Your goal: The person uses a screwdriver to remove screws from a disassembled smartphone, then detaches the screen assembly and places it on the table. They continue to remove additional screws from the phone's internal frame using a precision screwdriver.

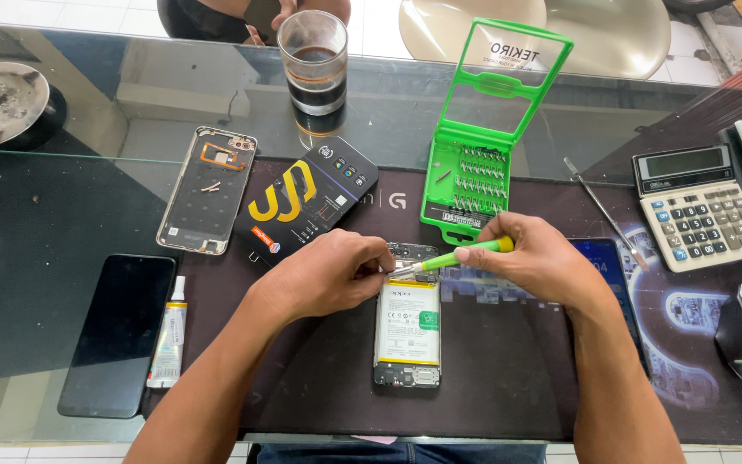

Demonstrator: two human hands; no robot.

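While left hand (pixel 330 273) pinches opened phone (pixel 408 331) top, right hand (pixel 532 256) grips green screwdriver (pixel 461 253) angled down.

The clear glass desk (pixel 70 185) is smooth and glossy, mirroring the room. On it lies a dark, matt, cloth-like rectangular mat (pixel 508 378). The slim green plastic screwdriver (pixel 465 252) has a bright metal tip. The opened black phone body (pixel 408 322) carries a white, paper-labelled battery with a slight sheen. The green plastic bit case (pixel 474 167) has a translucent lid and shiny metal bits. The black slab of screen glass (pixel 118 335) looks polished.
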